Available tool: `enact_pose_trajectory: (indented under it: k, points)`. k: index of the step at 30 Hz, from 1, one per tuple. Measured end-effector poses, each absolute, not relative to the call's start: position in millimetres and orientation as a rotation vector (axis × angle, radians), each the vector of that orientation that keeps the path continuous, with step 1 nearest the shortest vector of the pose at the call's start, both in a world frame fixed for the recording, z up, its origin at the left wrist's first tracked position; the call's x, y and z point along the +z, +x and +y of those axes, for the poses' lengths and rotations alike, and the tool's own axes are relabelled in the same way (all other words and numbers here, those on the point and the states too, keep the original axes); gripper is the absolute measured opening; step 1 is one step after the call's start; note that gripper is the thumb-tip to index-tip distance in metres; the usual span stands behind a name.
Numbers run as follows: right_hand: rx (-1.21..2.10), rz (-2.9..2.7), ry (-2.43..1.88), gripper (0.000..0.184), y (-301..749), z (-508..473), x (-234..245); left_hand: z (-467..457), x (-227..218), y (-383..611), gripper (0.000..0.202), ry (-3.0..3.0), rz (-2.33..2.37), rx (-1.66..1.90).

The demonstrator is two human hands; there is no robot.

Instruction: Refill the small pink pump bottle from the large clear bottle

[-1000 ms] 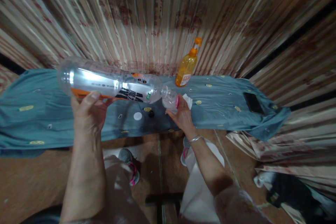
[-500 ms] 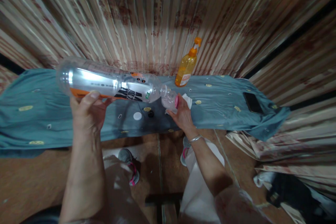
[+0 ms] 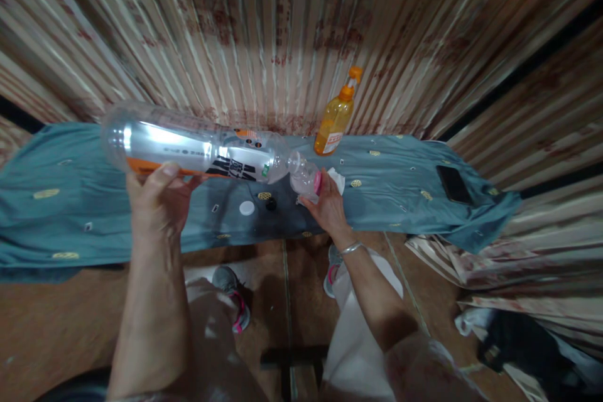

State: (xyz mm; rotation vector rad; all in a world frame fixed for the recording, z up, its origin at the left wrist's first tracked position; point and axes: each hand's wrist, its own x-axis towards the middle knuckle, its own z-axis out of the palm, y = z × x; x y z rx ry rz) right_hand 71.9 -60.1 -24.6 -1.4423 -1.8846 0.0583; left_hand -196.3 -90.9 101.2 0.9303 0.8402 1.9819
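Observation:
My left hand (image 3: 160, 198) is closed around the lower side of a large clear plastic bottle (image 3: 188, 149) with a silver and orange label. The bottle lies nearly level in the air, its neck pointing right and slightly down. Its mouth meets the opening of a small clear bottle (image 3: 304, 181) with a pink part at its far end. My right hand (image 3: 330, 204) grips the small bottle by that pink end, tilting it toward the large one. A white cap (image 3: 247, 208) and a black cap (image 3: 270, 204) lie on the cloth below. Any liquid at the mouths is hard to make out.
An orange pump bottle (image 3: 334, 122) stands at the back of the teal cloth (image 3: 391, 201). White tissue (image 3: 336, 179) lies behind my right hand. A dark phone (image 3: 453, 184) rests at the right. Pleated curtains (image 3: 264, 31) hang close behind the table.

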Motion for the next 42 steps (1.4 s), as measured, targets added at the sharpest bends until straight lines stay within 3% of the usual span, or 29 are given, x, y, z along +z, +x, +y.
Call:
enact_pose_trajectory:
  k: [27,32,36,42]
  points:
    - [0.128,-1.845,-1.468,0.081,72.9,-59.4,-25.5,-91.8,104.3,-194.9,0.047,0.938,0.84,1.979]
    - [0.133,-1.849,-1.435,0.08,73.2,-60.7,-23.5,-91.8,103.7,-196.0,0.058,0.926,0.851,1.977]
    - [0.13,-1.857,-1.431,0.087,73.3,-60.4,-25.1,-91.8,102.7,-196.7,0.067,0.93,0.857,1.984]
    - [0.101,-1.855,-1.412,0.096,71.3,-59.0,-27.0,-91.8,100.1,-197.7,0.064,0.916,0.852,2.009]
